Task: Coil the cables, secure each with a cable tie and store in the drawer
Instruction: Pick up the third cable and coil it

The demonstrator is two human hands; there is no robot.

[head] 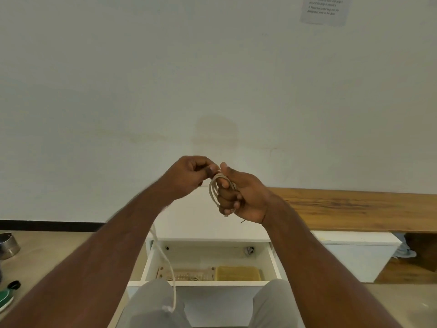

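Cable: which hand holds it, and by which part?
The right hand grips the cable by its coiled loops; the left hand pinches a strand above them.

My two hands meet in front of me, above an open drawer. My right hand holds a coiled cable; my left hand, just beside it on the left, pinches the coil's top. The cable's loose end hangs down to my left knee. A wooden bench runs along the wall to my right. A metal pot sits on the floor, far left.
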